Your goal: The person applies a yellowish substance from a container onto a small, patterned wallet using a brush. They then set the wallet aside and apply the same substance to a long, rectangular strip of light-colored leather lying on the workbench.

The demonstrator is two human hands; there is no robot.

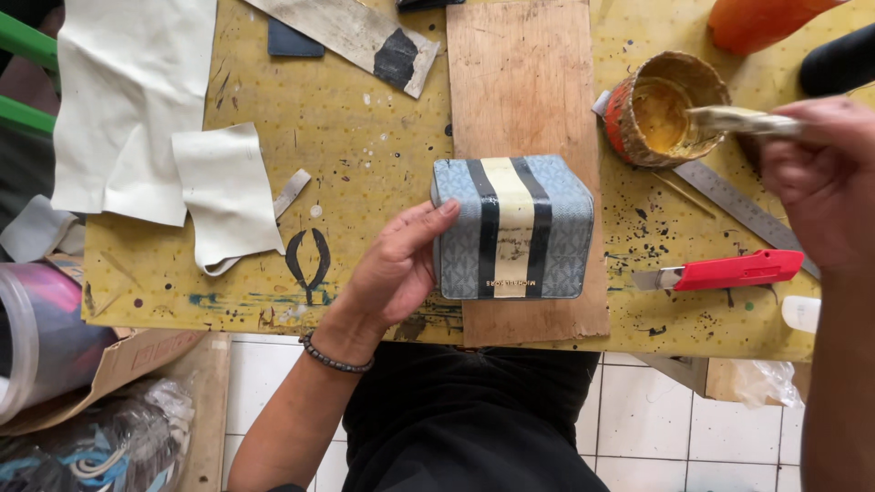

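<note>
A small blue patterned wallet (512, 227) with black and cream stripes lies on a brown board (522, 82) on the yellow worktable (337, 128). My left hand (396, 266) rests against the wallet's left edge, fingers touching it. At the right edge, my right hand (816, 178) holds a glue-coated brush (740, 121) whose tip dips into a round tin of yellow glue (663, 107).
A red utility knife (725, 271) and a steel ruler (743, 208) lie right of the board. White leather scraps (137, 100) cover the table's left. An orange object (756, 20) sits at the top right. A plastic tub (36, 337) and bags stand lower left.
</note>
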